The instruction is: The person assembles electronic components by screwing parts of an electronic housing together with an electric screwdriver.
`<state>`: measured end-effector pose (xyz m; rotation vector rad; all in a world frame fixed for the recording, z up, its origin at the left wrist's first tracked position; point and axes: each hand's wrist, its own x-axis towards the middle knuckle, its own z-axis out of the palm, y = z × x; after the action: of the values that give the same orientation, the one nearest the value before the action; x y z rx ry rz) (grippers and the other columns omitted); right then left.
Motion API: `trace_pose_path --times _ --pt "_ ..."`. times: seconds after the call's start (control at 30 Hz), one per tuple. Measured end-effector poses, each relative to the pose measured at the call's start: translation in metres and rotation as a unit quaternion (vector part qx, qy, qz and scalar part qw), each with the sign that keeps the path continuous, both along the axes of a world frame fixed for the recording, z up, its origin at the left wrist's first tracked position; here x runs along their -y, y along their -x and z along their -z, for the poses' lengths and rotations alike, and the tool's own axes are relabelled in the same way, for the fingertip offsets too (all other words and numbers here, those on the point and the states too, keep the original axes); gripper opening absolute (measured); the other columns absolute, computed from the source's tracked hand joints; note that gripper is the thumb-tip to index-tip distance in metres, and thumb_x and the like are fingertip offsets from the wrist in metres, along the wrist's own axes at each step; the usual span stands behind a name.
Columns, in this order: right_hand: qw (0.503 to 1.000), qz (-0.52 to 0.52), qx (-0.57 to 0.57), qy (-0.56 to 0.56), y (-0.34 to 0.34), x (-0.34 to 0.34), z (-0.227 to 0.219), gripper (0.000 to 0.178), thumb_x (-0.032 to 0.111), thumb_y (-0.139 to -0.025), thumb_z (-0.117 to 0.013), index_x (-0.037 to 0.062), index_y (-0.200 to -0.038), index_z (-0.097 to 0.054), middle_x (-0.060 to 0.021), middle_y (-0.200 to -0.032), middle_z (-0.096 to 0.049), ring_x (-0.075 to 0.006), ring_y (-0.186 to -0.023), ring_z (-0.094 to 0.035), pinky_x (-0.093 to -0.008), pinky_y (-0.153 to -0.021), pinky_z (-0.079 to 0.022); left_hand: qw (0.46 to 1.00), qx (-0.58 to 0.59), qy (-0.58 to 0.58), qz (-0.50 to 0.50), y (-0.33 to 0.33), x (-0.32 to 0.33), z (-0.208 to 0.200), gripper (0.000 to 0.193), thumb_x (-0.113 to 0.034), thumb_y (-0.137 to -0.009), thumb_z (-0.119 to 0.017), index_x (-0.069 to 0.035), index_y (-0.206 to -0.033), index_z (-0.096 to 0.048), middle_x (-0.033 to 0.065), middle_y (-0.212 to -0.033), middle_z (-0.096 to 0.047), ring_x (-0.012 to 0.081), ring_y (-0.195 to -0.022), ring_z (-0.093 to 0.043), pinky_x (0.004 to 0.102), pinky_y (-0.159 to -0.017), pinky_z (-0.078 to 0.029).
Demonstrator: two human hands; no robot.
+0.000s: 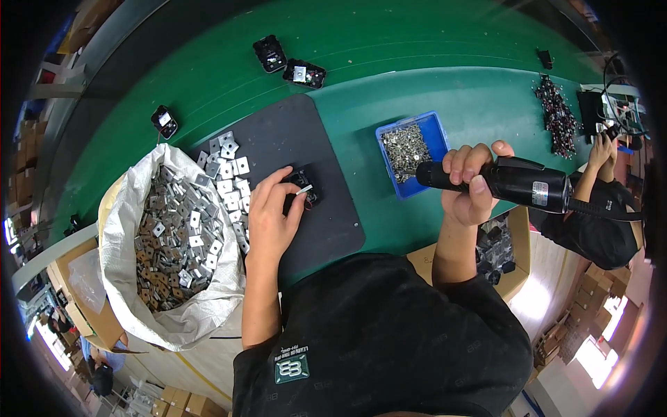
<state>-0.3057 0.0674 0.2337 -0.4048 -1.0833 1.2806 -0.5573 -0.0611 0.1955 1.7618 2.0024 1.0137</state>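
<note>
The fingers of the left hand (271, 215) are bent, with thumb and index finger pinched on a small silver piece (304, 189). This piece is positioned over a black plastic housing (317, 196), which lies on the black mat (292, 132), partly hidden by the fingertips. The fingers of the right hand (477, 183) are wrapped around the black electric screwdriver (531, 186), which is held roughly level; a cord leads from its rear end toward the right. In view, its front end overlaps the edge of the blue bin (436, 135); the height of the gap cannot be told.

The mat lies on a green desk (368, 94), beyond which runs a green belt (417, 35). A white woven sack (119, 236) stands open at the left, filled with square metal plates (177, 229). A cardboard box (521, 243) containing dark parts is located at the right. A co-worker (611, 222) is at the far right; stacked cartons (587, 306) occupy the room behind.

Quantities: one screwdriver, one sack, one bin, one housing at the left hand and three open housings (269, 53) on the belt. The screws (403, 149) in the bin, the plates and the heap of small dark components (558, 118) are too numerous to count.
</note>
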Motion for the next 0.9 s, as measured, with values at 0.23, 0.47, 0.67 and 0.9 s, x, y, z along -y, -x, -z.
trace_pose_path --times 0.23,0.47,0.67,0.9 --pt "1.000 -0.024 -0.008 0.006 0.005 0.002 -0.005 0.050 0.007 -0.078 -0.065 0.0096 -0.121 -0.041 -0.0024 -0.070 -0.049 -0.0153 -0.059 -0.049 -0.0316 -0.060 -0.044 0.992 0.101 0.019 -0.074 -0.006 -0.005 0.007 0.035 0.002 -0.073 -0.069 0.000 -0.105 -0.056 0.0153 -0.102 -0.062 0.0311 -0.093 -0.061 0.0360 -0.080 -0.049" --pt "0.997 -0.072 0.009 -0.031 0.007 0.003 -0.006 0.052 0.010 -0.081 -0.057 0.0096 -0.130 -0.038 -0.0020 -0.076 -0.046 -0.0133 -0.065 -0.045 -0.0301 -0.066 -0.041 0.991 0.094 0.091 -0.033 0.001 -0.009 -0.007 0.034 -0.001 -0.072 -0.071 -0.003 -0.105 -0.062 0.0145 -0.103 -0.058 0.0310 -0.091 -0.060 0.0357 -0.081 -0.049" --pt "0.996 -0.075 0.014 -0.040 0.010 0.004 -0.009 0.053 0.010 -0.081 -0.058 0.0102 -0.130 -0.038 -0.0015 -0.075 -0.046 -0.0131 -0.065 -0.046 -0.0300 -0.066 -0.041 0.985 0.136 0.093 -0.045 0.001 -0.010 -0.004 0.030 -0.001 -0.073 -0.069 -0.002 -0.102 -0.063 0.0146 -0.101 -0.058 0.0313 -0.089 -0.060 0.0353 -0.078 -0.049" --pt "0.997 -0.052 0.008 -0.051 0.007 0.004 -0.018 0.052 0.012 -0.082 -0.059 0.0117 -0.130 -0.039 -0.0006 -0.074 -0.046 -0.0125 -0.064 -0.046 -0.0292 -0.064 -0.040 0.965 0.214 0.142 -0.048 0.001 -0.009 -0.010 0.039 -0.001 -0.077 -0.065 -0.004 -0.116 -0.061 0.0112 -0.106 -0.058 0.0207 -0.094 -0.058 0.0285 -0.073 -0.047"
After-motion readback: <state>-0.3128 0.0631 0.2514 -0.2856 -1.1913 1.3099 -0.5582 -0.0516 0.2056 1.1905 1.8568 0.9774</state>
